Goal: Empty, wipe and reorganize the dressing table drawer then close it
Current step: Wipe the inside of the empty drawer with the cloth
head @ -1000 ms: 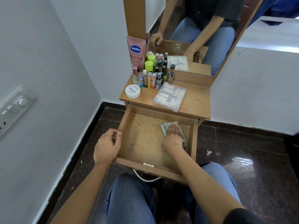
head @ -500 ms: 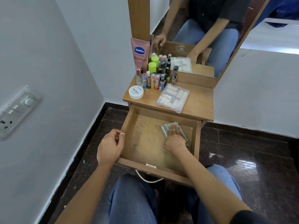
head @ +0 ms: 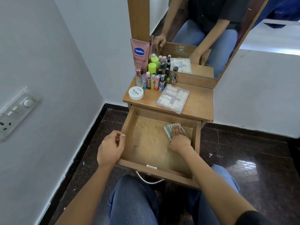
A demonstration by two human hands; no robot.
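Observation:
The wooden drawer (head: pixel 155 170) of the dressing table (head: pixel 199 101) is pulled fully out, and nothing lies in it but a cloth. Wet wipe streaks show on its floor. My right hand (head: pixel 178 138) presses a folded striped cloth (head: pixel 167 129) flat onto the drawer floor at the back right, fingers straight. My left hand (head: pixel 110 148) holds the drawer's left wall from outside, thumb on the rim and fingers curled.
On the tabletop stand a pink Vaseline tube (head: pixel 140 54), several small bottles and lip balms (head: pixel 154 82), a white jar (head: pixel 136 93) and a clear compartment box (head: pixel 172 98). A mirror (head: pixel 203 30) rises behind. A white wall with a switch panel (head: pixel 16 111) is close on the left.
My right hand stays pressed on the cloth in the back right of the drawer, shifting only slightly. My left hand keeps its hold on the left wall.

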